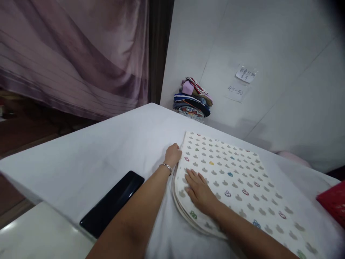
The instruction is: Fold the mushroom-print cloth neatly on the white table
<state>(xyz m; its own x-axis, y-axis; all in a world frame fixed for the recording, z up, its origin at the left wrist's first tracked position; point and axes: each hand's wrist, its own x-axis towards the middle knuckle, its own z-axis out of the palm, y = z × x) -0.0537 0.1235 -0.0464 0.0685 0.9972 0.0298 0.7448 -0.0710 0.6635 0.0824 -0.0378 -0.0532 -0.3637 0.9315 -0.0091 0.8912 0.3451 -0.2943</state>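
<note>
A folded white blanket (223, 169) with a small print of grey and coloured shapes lies on the white-covered table. Its layers show along the rounded near-left corner. At its left edge, my left hand (173, 154) is closed, the fingers curled on the border; the fingertips are partly hidden. A bracelet (167, 167) circles that wrist. My right hand (201, 190) rests palm down on top of the blanket near the same edge, fingers stretched out and holding nothing.
Left of my left forearm lies a large black phone-like slab (113, 203) on the white table cover (107, 144). A stack of folded clothes (192, 100) stands at the far edge against the wall. Something red (334, 201) sits at the right. A pink curtain (81, 54) hangs behind.
</note>
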